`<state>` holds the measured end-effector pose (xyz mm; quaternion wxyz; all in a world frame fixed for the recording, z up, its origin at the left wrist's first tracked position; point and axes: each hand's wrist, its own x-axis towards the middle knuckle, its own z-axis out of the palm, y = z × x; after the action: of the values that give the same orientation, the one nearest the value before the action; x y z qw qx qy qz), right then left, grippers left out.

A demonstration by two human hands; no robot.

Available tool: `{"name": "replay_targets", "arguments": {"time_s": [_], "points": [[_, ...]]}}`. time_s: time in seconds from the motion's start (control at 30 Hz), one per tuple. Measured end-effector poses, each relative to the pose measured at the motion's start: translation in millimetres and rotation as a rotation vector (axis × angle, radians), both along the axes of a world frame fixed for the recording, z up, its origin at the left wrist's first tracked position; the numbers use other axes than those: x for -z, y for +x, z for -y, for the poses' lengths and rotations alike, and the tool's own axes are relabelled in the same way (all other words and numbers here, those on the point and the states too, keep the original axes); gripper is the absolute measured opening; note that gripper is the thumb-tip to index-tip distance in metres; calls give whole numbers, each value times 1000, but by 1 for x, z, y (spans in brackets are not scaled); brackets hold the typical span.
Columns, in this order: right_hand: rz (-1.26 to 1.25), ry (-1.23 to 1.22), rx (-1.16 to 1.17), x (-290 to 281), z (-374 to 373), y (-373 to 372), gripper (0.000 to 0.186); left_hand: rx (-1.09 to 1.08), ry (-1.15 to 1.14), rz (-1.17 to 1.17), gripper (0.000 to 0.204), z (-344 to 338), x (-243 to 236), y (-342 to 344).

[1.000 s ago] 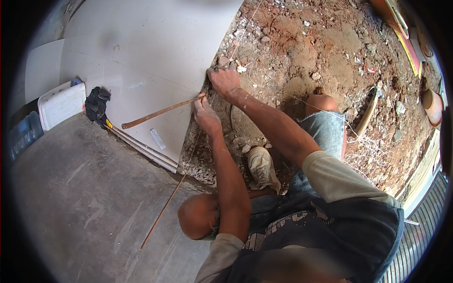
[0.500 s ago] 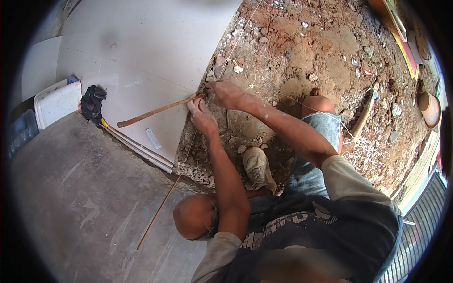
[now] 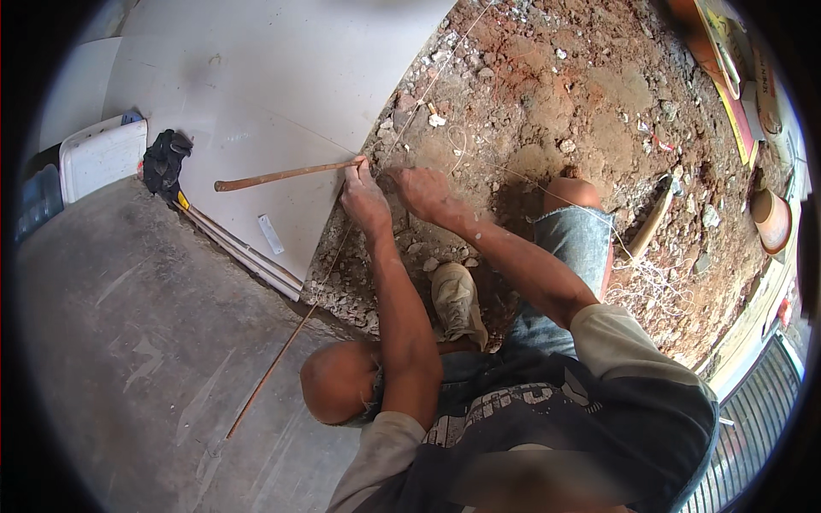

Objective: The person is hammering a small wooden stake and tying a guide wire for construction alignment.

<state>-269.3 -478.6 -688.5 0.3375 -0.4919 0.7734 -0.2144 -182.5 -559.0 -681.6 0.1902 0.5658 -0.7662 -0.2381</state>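
My left hand [image 3: 366, 203] is closed, its raised fingertips pinching one end of a rusty metal rod [image 3: 286, 176]. The rod's other end shows against the white panel. Just to the right, my right hand [image 3: 425, 195] is curled closed, knuckles up; what its fingers hold is hidden. Thin string [image 3: 445, 64] comes down from the top edge to the hands. More string [image 3: 530, 181] runs from near the right hand to a loose tangle [image 3: 654, 291] beside my knee. A second rusty rod [image 3: 272, 373] lies over the grey concrete, in line with string below my left hand.
A large white panel [image 3: 248, 77] borders the rubble-strewn soil [image 3: 564, 94]. A hammer [image 3: 657, 214] with a wooden handle lies on the soil. A black cloth item [image 3: 165, 162], pale pipes [image 3: 244, 256] and a clay pot [image 3: 771, 221] are around the edges.
My left hand has moved slightly up, and the rod's held end has risen with it, so the rod looks flatter. My right hand has shifted a little right and down, away from the left.
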Motion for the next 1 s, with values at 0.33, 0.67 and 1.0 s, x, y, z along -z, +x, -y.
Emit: {"name": "replay_targets", "arguments": {"time_s": [0.33,0.67,1.0], "points": [[193,18,110,18,-5,9,29,-14,-30,77,17,1,4,1],[106,25,85,26,-15,16,29,59,1,-56,21,-2,-10,6],[67,56,95,30,-19,15,29,-31,-29,-280,21,1,-55,-2]]}}
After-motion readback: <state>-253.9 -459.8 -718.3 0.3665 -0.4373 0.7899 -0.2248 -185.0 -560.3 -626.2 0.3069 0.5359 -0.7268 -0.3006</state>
